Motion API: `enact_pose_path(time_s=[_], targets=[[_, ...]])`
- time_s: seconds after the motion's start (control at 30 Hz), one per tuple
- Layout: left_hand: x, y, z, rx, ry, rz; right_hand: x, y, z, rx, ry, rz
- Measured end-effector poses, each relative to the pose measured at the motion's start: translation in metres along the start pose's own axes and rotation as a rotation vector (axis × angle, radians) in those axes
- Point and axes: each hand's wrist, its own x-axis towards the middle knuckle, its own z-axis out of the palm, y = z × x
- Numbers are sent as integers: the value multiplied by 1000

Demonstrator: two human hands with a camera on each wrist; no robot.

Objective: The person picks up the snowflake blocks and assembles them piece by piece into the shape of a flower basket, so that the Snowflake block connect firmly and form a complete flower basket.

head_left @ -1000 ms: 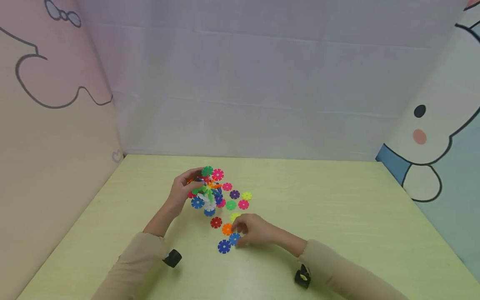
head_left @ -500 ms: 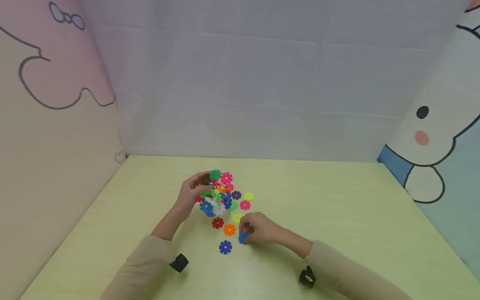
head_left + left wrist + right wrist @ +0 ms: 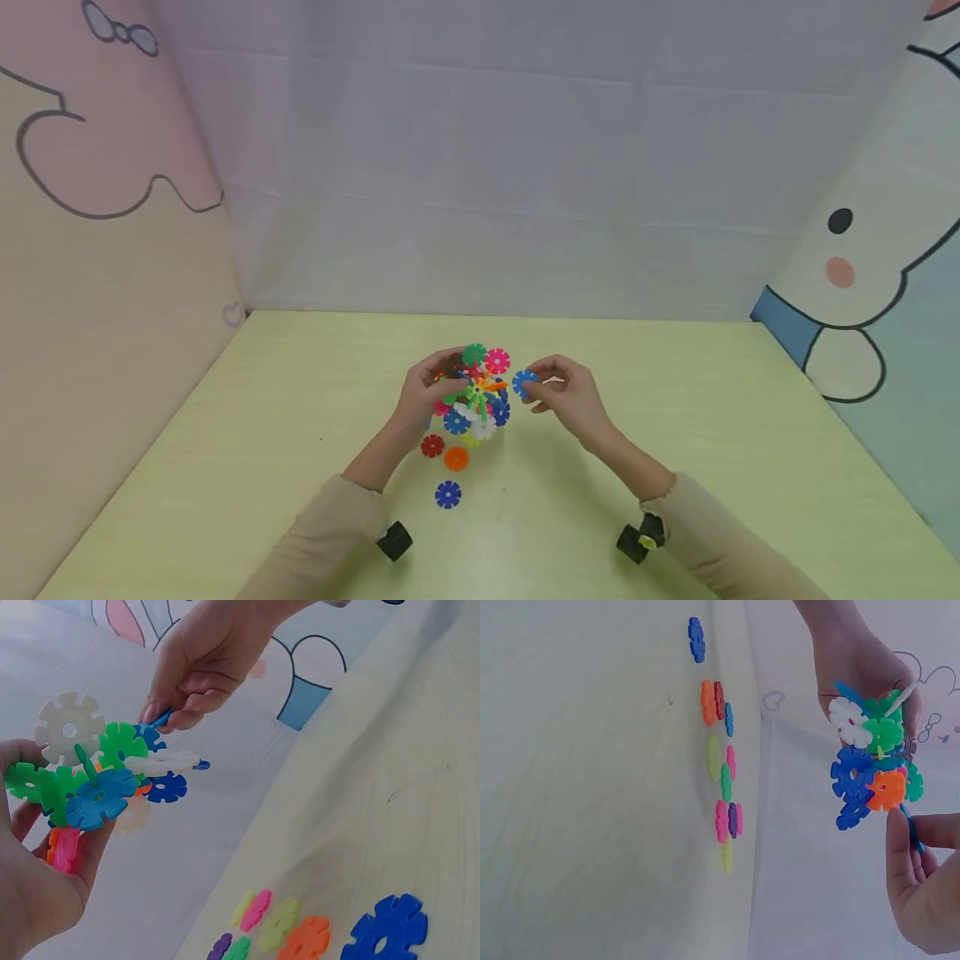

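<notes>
My left hand grips a cluster of interlocked snowflake discs in green, pink, white, blue and orange, raised over the table. Between the thumb and fingers of my right hand is a single blue snowflake disc, close to the cluster's right side. In the left wrist view that blue disc appears edge-on above the cluster. The right wrist view has it beside an orange disc on the cluster. The left fingers are partly hidden behind the cluster.
Loose discs lie on the pale wooden table: a red one, an orange one and a dark blue one in front. Several more show in the right wrist view, among them a green disc. A white cloth hangs behind.
My right hand has picked up the blue disc from the table and lifted it away from me to beside the cluster. My left hand has moved right with the cluster.
</notes>
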Motion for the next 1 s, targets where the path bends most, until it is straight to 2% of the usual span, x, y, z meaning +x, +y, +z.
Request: enact_pose_path(time_s=[0.23,0.33,0.4,0.5,0.57,0.63,0.7,0.8,1.0], targets=[[2,-4,13,3,2,27,0,2,2,0,33,6],[1,-4,15,22,-18,27,0,4,3,-22,39,-6],[-1,-2,15,59,-80,3,1,4,2,-31,54,-21],[-4,1,11,100,-223,-22,1,4,0,-22,90,-64],[-5,3,7,107,-305,-11,-1,3,-1,-17,92,-103],[-6,4,3,83,-347,13,-2,3,-1,-31,80,-145],[-6,5,1,56,-356,31,-3,3,0,-48,61,-187],[-7,6,1,37,-350,43,-3,4,1,-61,76,-225],[-11,4,12,19,-275,71,-5,-2,4,-7,144,-209]])
